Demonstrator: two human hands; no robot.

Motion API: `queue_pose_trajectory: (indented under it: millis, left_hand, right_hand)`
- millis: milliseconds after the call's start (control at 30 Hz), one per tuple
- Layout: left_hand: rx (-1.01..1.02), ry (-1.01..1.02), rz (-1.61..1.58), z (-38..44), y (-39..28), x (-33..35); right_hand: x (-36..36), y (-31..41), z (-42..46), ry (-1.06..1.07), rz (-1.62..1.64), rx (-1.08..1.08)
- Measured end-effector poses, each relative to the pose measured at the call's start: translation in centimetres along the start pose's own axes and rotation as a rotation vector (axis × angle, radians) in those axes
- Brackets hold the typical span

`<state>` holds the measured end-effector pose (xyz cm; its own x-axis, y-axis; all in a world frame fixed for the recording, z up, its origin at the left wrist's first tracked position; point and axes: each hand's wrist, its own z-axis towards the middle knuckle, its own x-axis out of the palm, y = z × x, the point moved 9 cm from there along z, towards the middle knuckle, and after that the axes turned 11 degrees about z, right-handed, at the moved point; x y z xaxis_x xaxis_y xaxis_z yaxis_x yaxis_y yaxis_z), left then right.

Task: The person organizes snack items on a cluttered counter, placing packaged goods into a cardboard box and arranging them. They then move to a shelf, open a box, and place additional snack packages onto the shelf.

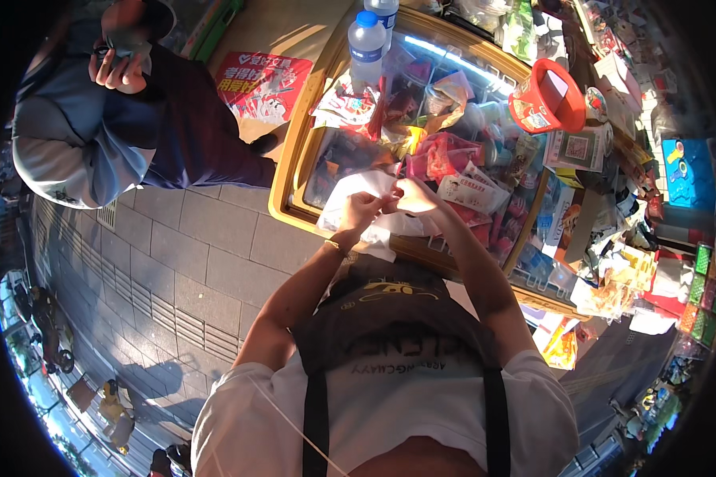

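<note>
My left hand (pixel 361 213) and my right hand (pixel 417 197) meet over the front edge of a glass-topped chest freezer (pixel 301 217). A thin white plastic bag (pixel 358 185) is pinched between the fingertips of both hands. Part of it hangs down over the freezer's gold rim towards my dark apron (pixel 394 298). My fingers hide the exact spot that they grip. Just beyond my right hand, a white printed wrapper (pixel 474 191) and pink packets (pixel 441 155) show in the freezer area.
Two water bottles, the nearer one blue-capped (pixel 367 50), stand on the freezer. A red tub (pixel 546 98) and a printed-code card (pixel 576 146) are at the right, beside a cardboard box (pixel 579 226). Another person (pixel 95 131) stands at the left on the paving (pixel 215 238).
</note>
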<state>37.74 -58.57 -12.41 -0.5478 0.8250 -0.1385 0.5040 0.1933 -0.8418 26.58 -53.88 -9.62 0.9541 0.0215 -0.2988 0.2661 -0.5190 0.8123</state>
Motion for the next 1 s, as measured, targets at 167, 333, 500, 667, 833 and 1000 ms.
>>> queue_pose_trajectory:
  millis: [167, 333, 500, 667, 833, 1000]
  left_hand:
    - [0.104, -0.163, 0.276, -1.8, 0.4, -4.7]
    - [0.288, -0.315, 0.885, -4.0, 1.6, -7.0]
    - [0.668, -0.452, 1.006, -5.8, -7.0, -3.2]
    - [0.711, -0.394, 1.060, -2.7, -5.5, -1.9]
    - [0.445, -0.267, 0.746, -2.2, -3.8, -3.7]
    - [0.351, -0.251, 0.320, -1.3, -1.3, -5.3]
  right_hand:
    - [-4.6, -7.1, -1.2, -0.300, 1.383, 0.157]
    - [-7.3, -9.7, -0.9, -0.253, 1.056, 0.247]
    - [-10.5, 1.2, 4.1, -0.512, 0.693, 0.024]
    - [-5.4, 7.8, 10.8, -0.344, 0.844, -0.132]
    - [-4.2, 7.8, 12.5, -0.230, 1.050, -0.315]
    - [-4.5, 7.8, 10.2, -0.151, 1.232, -0.203]
